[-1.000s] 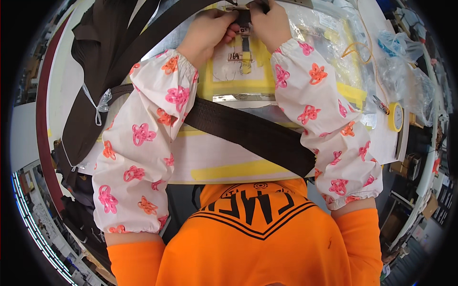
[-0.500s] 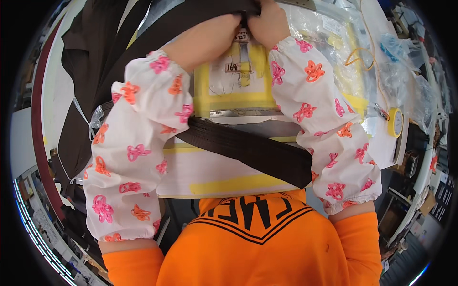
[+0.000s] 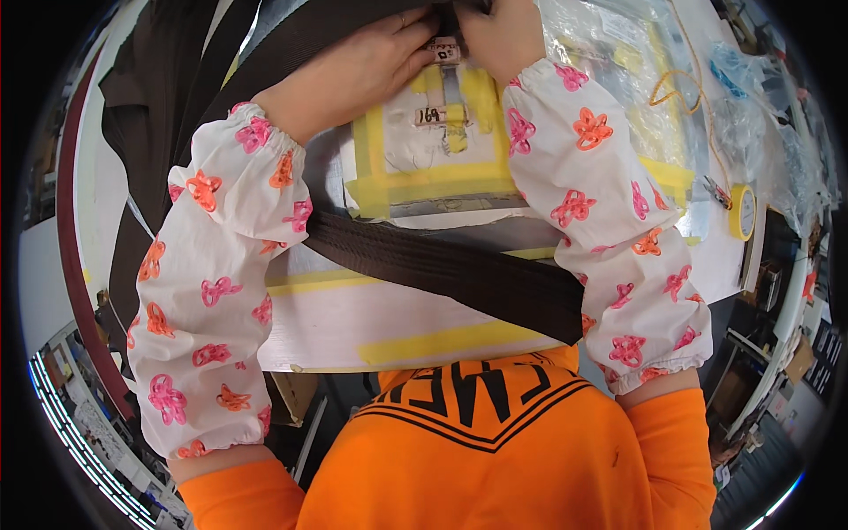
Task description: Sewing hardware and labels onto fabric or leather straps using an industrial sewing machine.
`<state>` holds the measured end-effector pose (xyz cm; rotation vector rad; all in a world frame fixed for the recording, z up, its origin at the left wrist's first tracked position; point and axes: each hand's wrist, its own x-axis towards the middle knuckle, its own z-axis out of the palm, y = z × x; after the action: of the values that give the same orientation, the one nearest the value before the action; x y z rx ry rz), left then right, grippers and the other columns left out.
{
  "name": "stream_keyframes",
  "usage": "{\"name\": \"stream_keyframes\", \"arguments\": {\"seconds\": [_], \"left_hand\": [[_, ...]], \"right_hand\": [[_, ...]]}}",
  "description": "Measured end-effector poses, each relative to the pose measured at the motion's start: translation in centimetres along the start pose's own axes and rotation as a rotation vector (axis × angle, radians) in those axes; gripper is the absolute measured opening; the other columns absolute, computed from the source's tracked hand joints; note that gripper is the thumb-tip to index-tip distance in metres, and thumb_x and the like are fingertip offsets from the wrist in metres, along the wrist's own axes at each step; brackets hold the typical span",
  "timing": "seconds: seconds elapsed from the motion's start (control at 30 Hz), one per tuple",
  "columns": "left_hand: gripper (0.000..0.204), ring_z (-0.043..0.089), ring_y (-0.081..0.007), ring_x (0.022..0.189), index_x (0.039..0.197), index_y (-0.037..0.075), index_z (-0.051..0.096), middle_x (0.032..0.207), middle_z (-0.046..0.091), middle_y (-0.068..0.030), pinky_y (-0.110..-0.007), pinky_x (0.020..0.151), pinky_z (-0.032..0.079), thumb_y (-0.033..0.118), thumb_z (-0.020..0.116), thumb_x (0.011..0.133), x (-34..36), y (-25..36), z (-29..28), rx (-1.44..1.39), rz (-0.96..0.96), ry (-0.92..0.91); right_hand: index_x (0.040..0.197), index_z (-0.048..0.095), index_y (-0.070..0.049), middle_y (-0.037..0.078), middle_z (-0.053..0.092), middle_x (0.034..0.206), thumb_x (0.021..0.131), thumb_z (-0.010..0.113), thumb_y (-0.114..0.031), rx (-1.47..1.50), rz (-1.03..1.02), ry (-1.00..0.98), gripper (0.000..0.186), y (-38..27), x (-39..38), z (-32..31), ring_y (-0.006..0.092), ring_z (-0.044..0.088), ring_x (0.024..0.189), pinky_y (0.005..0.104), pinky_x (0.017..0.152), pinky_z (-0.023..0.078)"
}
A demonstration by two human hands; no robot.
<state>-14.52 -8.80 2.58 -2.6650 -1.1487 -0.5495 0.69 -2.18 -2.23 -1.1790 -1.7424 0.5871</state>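
A dark brown ribbed fabric band [image 3: 309,40] runs across the top of the view, over a taped work area. My left hand [image 3: 371,66] lies against this band, its fingers stretched out and slightly apart, a thin ring on one. Close beside it, my right hand [image 3: 503,40] is closed on the dark band at the upper edge, its fingertips partly cut off. Between and below the hands lies a clear-covered template [image 3: 450,159] framed in yellow tape, with small handwritten labels. Another length of dark band [image 3: 450,274] slants across the near side of the table, passing by my right sleeve.
More dark fabric [image 3: 146,115] hangs in long folds at the left. On the right are a yellow tape roll [image 3: 742,212], small snips [image 3: 717,192], an orange cord [image 3: 676,97] and crumpled clear plastic [image 3: 760,115]. The white table's front edge [image 3: 353,369] touches my orange top.
My left hand has slid a little left and its fingers have loosened from a closed curl. My right hand has shifted slightly, staying at the band.
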Motion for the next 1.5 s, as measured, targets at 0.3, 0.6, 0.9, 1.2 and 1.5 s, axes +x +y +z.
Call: {"name": "stream_keyframes", "arguments": {"seconds": [0.3,0.6,0.9,1.2,1.5], "left_hand": [[0.029,0.056,-0.0338,0.092,0.108,0.002,0.055,0.103,0.056,-0.0174,-0.038,0.080,0.045,0.022,0.054,0.087,0.1,-1.1,-0.1,-0.253,-0.094,-0.226],[0.035,0.057,-0.0365,0.094,0.120,0.006,0.049,0.106,0.058,-0.0203,-0.037,0.080,0.047,0.027,0.050,0.092,-2.1,-2.6,1.4,-0.596,-0.221,-0.267],[0.028,0.055,-0.0353,0.093,0.104,0.003,0.058,0.106,0.055,-0.0183,-0.041,0.081,0.044,0.024,0.057,0.085,0.1,-1.7,-2.2,-0.261,0.048,-0.143],[0.028,0.061,-0.0332,0.076,0.108,0.004,0.058,0.093,0.064,-0.0142,-0.038,0.067,0.047,0.022,0.057,0.087,-1.7,-1.9,-0.8,-0.301,-0.204,-0.311],[0.029,0.059,-0.0293,0.094,0.108,-0.002,0.058,0.107,0.062,-0.0141,-0.036,0.080,0.047,0.000,0.051,0.079,-0.6,0.6,-3.2,-0.109,-0.044,0.076]], "right_hand": [[0.095,0.054,0.004,0.024,0.063,0.081,0.072,0.055,-0.003,-0.025,-0.035,0.010,0.024,-1.9,-0.1,-0.7,0.0388,0.063,0.078,0.0394,0.067,0.049],[0.099,0.054,0.005,0.025,0.062,0.079,0.077,0.054,-0.003,0.167,0.012,-0.060,0.024,-2.0,-0.3,-1.5,0.0372,0.063,0.075,0.0387,0.066,0.048],[0.108,0.054,0.004,0.025,0.057,0.093,0.081,0.053,-0.004,-0.006,-0.088,-0.388,0.029,-3.0,-3.1,-4.0,0.0348,0.055,0.078,0.0403,0.068,0.044],[0.103,0.056,0.007,0.026,0.058,0.108,0.073,0.050,0.000,-0.636,-0.462,-0.205,0.031,-4.4,-4.5,-1.6,0.0372,0.053,0.091,0.0419,0.077,0.043],[0.101,0.059,-0.003,0.008,0.057,0.106,0.076,0.054,-0.012,-0.866,-0.435,-0.180,0.027,-4.5,-4.7,-0.6,0.0220,0.052,0.090,0.0367,0.072,0.039]]}}
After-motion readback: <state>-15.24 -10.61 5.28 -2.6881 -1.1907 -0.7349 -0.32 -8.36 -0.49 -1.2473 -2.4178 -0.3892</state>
